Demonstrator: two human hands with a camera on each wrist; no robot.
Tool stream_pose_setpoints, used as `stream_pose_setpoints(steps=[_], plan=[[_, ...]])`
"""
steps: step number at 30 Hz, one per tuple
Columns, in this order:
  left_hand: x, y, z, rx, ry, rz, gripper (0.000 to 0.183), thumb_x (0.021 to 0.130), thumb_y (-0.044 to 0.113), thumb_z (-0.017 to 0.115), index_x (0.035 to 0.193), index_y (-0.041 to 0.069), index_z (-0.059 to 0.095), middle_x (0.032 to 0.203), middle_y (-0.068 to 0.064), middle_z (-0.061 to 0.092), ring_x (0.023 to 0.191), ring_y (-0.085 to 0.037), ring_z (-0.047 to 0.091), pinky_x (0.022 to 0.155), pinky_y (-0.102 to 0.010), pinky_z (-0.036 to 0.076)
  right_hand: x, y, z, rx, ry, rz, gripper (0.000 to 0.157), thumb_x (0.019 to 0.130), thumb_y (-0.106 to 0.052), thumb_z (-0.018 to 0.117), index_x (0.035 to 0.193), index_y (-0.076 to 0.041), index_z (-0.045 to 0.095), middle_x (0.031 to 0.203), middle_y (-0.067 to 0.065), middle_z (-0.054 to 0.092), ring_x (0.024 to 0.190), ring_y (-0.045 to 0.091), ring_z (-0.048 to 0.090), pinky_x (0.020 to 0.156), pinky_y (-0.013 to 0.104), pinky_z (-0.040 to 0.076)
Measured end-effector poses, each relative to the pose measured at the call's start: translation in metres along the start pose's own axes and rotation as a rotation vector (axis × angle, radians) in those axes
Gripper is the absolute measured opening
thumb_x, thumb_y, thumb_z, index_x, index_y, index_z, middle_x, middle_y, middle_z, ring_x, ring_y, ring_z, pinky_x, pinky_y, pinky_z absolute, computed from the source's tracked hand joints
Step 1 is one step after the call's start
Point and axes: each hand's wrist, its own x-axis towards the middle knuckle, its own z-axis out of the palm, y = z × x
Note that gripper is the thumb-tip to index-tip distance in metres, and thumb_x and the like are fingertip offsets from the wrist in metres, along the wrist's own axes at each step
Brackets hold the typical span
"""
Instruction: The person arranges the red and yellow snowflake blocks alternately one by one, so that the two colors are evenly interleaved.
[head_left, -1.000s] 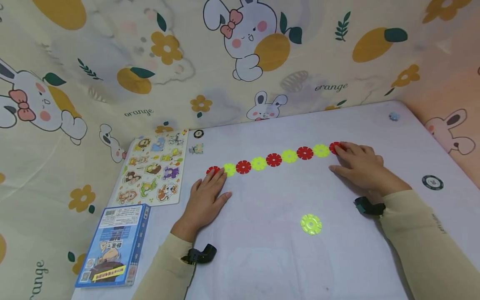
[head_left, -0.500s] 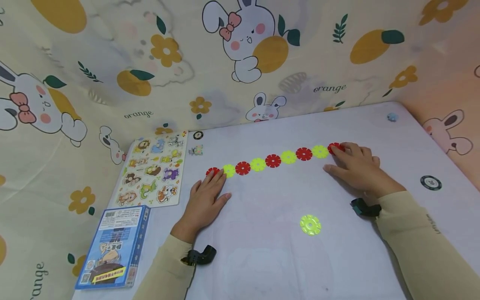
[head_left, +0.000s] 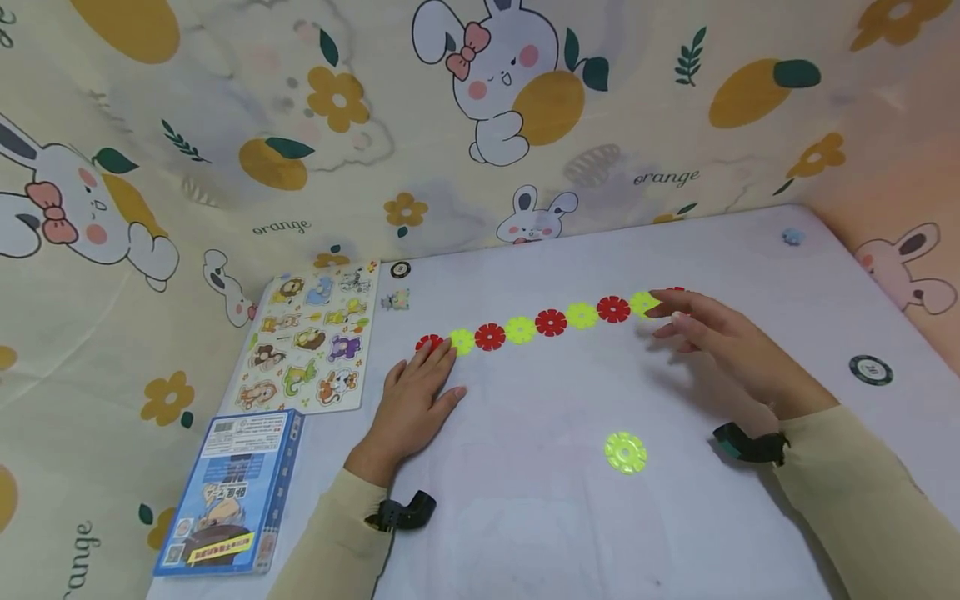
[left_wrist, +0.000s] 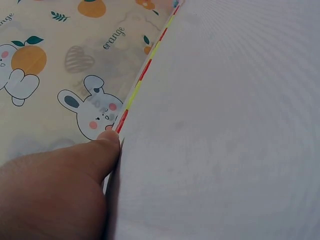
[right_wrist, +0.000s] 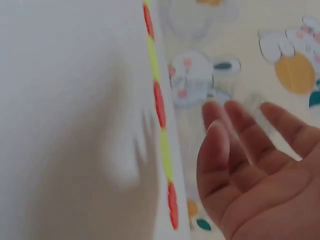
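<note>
Red and yellow-green notched plastic discs lie in a long row, colours alternating, across the white table. My left hand (head_left: 417, 400) lies flat with its fingertips on the row's left end, over a red disc (head_left: 429, 342) and the edge of a yellow-green disc (head_left: 462, 342). Raised above the right end, my right hand (head_left: 720, 346) has loosely bent fingers and nothing in them; the right wrist view shows the same hand (right_wrist: 260, 175) apart from the row. It partly covers the last red disc (head_left: 678, 290). A single yellow-green disc (head_left: 626, 452) lies nearer me.
At the left are an animal sticker board (head_left: 303, 333) and a blue box (head_left: 228, 492). Black-and-white round chips lie at the back (head_left: 401, 269) and right (head_left: 871, 370). A small blue piece (head_left: 792, 237) sits far right. Printed cloth (head_left: 450, 200) hangs behind the table.
My right hand has lifted off the last red disc and moved slightly toward me, its fingers bending. My left hand stays on the row's left end.
</note>
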Motion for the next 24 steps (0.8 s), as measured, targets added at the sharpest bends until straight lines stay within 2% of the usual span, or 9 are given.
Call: stream_pose_setpoints(steps=[5, 8, 11, 14, 16, 19, 22, 24], plan=[[0.001, -0.001, 0.001, 0.012, 0.004, -0.001, 0.065, 0.096, 0.055, 0.043, 0.151, 0.023, 0.031, 0.156, 0.011, 0.019, 0.144, -0.018, 0.009, 0.11, -0.054, 0.008, -0.016, -0.001, 0.021, 0.133, -0.152, -0.052, 0.049, 0.1, -0.013, 0.047, 0.146, -0.026, 0.039, 0.135, 0.01, 0.049, 0.114, 0.033, 0.054, 0.083, 0.042, 0.051], [0.001, -0.001, 0.002, 0.022, 0.0, -0.007, 0.065, 0.096, 0.056, 0.042, 0.151, 0.023, 0.031, 0.156, 0.011, 0.019, 0.144, -0.018, 0.009, 0.11, -0.054, 0.008, -0.025, 0.0, 0.033, 0.146, -0.255, -0.044, 0.057, 0.096, -0.012, 0.053, 0.148, -0.026, 0.035, 0.138, 0.009, 0.048, 0.117, 0.033, 0.052, 0.086, 0.041, 0.05], [0.001, 0.0, 0.001, 0.021, -0.004, -0.008, 0.065, 0.096, 0.056, 0.041, 0.151, 0.024, 0.03, 0.156, 0.012, 0.018, 0.144, -0.018, 0.009, 0.11, -0.054, 0.008, -0.033, 0.0, 0.043, 0.116, -0.346, 0.019, 0.067, 0.09, -0.017, 0.065, 0.148, -0.027, 0.034, 0.14, 0.004, 0.046, 0.121, 0.029, 0.047, 0.093, 0.036, 0.045], [0.001, 0.001, 0.001, 0.021, -0.007, -0.007, 0.066, 0.096, 0.056, 0.041, 0.152, 0.023, 0.03, 0.156, 0.012, 0.018, 0.144, -0.018, 0.009, 0.11, -0.054, 0.008, -0.039, -0.001, 0.049, 0.043, -0.416, 0.103, 0.072, 0.083, -0.026, 0.076, 0.145, -0.031, 0.04, 0.14, -0.005, 0.045, 0.125, 0.021, 0.04, 0.099, 0.027, 0.038], [0.001, 0.001, 0.0, 0.023, -0.008, -0.008, 0.066, 0.096, 0.056, 0.042, 0.152, 0.023, 0.03, 0.156, 0.011, 0.018, 0.144, -0.018, 0.009, 0.11, -0.054, 0.008, -0.04, -0.002, 0.052, -0.027, -0.439, 0.11, 0.067, 0.079, -0.03, 0.079, 0.139, -0.033, 0.048, 0.136, -0.009, 0.046, 0.124, 0.016, 0.039, 0.098, 0.024, 0.038], [0.001, 0.0, 0.001, 0.022, -0.009, -0.008, 0.066, 0.096, 0.056, 0.041, 0.152, 0.023, 0.029, 0.157, 0.012, 0.018, 0.144, -0.018, 0.009, 0.11, -0.054, 0.008, -0.039, -0.003, 0.057, -0.149, -0.448, 0.013, 0.051, 0.08, -0.028, 0.079, 0.127, -0.032, 0.058, 0.126, -0.01, 0.049, 0.12, 0.013, 0.041, 0.096, 0.025, 0.041], [0.001, 0.0, 0.001, 0.023, -0.006, -0.005, 0.066, 0.096, 0.056, 0.041, 0.152, 0.023, 0.03, 0.156, 0.011, 0.018, 0.144, -0.018, 0.009, 0.11, -0.054, 0.008, -0.038, -0.005, 0.061, -0.241, -0.424, -0.066, 0.04, 0.08, -0.028, 0.079, 0.116, -0.032, 0.06, 0.116, -0.012, 0.051, 0.113, 0.012, 0.045, 0.092, 0.027, 0.045], [0.001, 0.0, 0.002, 0.022, -0.003, -0.004, 0.066, 0.096, 0.056, 0.041, 0.151, 0.023, 0.031, 0.156, 0.011, 0.019, 0.144, -0.018, 0.01, 0.11, -0.054, 0.009, -0.037, -0.005, 0.062, -0.222, -0.412, -0.033, 0.034, 0.08, -0.028, 0.079, 0.109, -0.031, 0.06, 0.109, -0.01, 0.054, 0.106, 0.014, 0.048, 0.087, 0.027, 0.047]])
